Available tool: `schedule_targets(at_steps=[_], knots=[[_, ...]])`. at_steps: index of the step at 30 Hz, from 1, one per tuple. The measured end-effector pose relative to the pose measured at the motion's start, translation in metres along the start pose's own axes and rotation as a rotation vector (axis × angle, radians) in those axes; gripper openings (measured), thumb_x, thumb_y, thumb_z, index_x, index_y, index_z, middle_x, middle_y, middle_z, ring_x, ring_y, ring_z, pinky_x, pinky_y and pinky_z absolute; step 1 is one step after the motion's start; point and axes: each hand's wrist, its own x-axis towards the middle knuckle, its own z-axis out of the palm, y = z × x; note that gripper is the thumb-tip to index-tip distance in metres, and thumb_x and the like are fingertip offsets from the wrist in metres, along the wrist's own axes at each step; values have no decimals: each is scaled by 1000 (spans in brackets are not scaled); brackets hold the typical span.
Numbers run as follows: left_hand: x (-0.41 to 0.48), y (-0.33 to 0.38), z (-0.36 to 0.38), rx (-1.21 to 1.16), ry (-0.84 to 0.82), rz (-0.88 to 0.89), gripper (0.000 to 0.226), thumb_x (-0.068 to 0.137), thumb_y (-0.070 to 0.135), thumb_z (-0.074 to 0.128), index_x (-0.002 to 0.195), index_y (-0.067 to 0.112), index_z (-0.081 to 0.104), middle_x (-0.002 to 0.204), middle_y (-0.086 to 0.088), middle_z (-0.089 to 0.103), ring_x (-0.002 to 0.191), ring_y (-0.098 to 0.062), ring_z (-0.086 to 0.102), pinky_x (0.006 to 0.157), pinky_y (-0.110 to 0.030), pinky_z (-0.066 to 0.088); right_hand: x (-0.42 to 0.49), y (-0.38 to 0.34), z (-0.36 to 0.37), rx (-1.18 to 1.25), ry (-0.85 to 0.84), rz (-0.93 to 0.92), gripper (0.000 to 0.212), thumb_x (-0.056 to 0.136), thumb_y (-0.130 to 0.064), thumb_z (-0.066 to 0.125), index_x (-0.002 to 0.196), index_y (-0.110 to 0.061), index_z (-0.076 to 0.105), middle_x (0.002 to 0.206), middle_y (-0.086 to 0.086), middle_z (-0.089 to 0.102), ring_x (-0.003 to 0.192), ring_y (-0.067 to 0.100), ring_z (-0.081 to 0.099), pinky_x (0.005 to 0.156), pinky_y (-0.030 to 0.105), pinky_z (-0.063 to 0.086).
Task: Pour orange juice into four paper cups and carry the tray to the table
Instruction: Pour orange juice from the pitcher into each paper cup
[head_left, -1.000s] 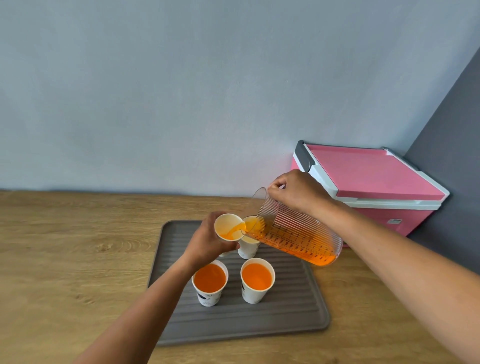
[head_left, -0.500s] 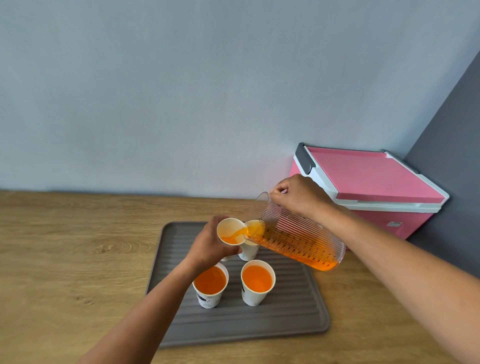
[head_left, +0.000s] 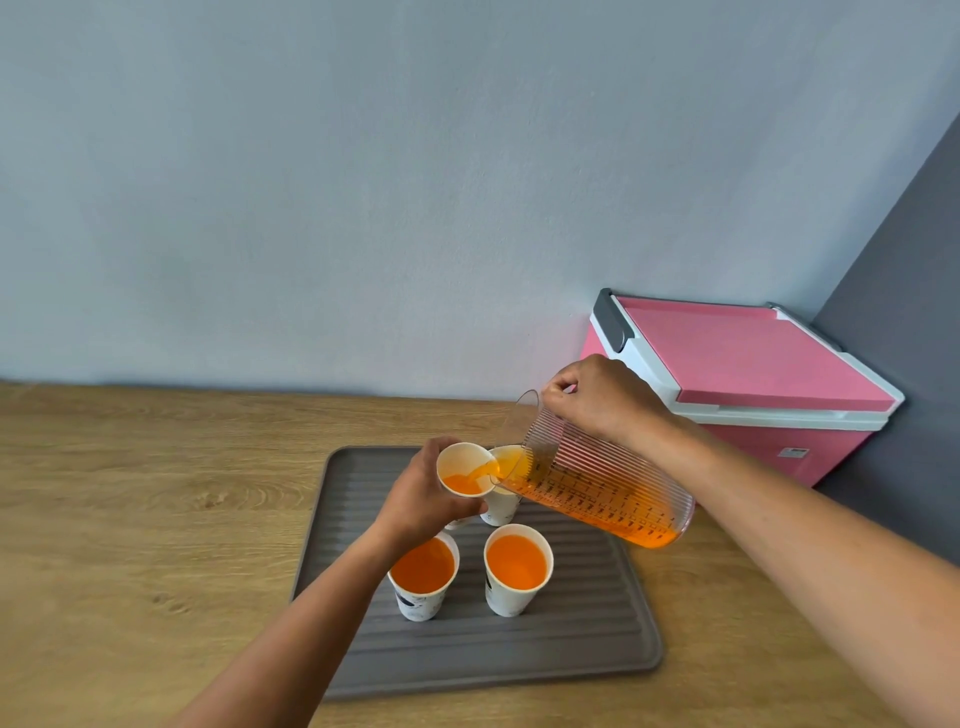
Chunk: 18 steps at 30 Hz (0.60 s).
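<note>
Right hand (head_left: 602, 400) grips the ribbed jug (head_left: 597, 493), left hand (head_left: 421, 499) holds a tilted cup (head_left: 465, 470); wooden counter (head_left: 156, 493), pale blue wall (head_left: 363, 182), juice (head_left: 480, 470) streaming orange

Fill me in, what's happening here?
A person is pouring orange juice. The right hand grips a tilted pitcher, and juice streams into a paper cup that the left hand holds tilted above the gray tray. The front-left cup and front-right cup on the tray are full. The fourth cup stands under the pitcher's spout, its fill hidden.
</note>
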Motion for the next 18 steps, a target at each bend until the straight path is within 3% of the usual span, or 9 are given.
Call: schedule_targets(at_steps=[4, 9, 11, 15, 18], knots=[[0, 0, 1, -1, 2, -9, 84, 64, 33, 88, 132, 31, 39, 130, 5, 53, 113, -15, 52, 89, -33, 50, 1, 0, 0, -23, 5, -11, 26, 85, -24, 59, 70, -7, 70, 64, -20, 61, 53, 13, 56, 51, 20, 40], [1, 1, 0, -4, 6, -14, 84, 64, 33, 88, 133, 30, 40, 131, 4, 53, 113, -15, 53, 90, -34, 50, 2, -1, 1, -28, 3, -26, 27, 85, -26, 60, 61, -14, 66, 93, -12, 75, 63, 13, 66, 58, 24, 49], [1, 1, 0, -3, 8, -15, 84, 64, 33, 88, 133, 30, 40, 131, 4, 53, 113, -15, 53, 90, -33, 50, 3, -2, 1, -35, 4, -29, 30, 84, -27, 60, 56, -15, 62, 93, -10, 76, 63, 15, 67, 60, 26, 52], [0, 0, -1, -8, 10, -17, 84, 63, 33, 88, 132, 31, 40, 130, 5, 53, 113, -13, 52, 88, -31, 49, 2, -3, 1, -48, -2, -33, 36, 85, -26, 60, 50, -20, 54, 91, -10, 76, 57, 9, 61, 56, 21, 42], [0, -1, -2, -7, 15, -18, 83, 64, 33, 88, 132, 31, 40, 131, 5, 53, 114, -14, 52, 90, -33, 49, 3, -6, 1, -56, -2, -32, 35, 85, -26, 60, 51, -19, 55, 89, -10, 76, 61, 12, 64, 56, 22, 46]])
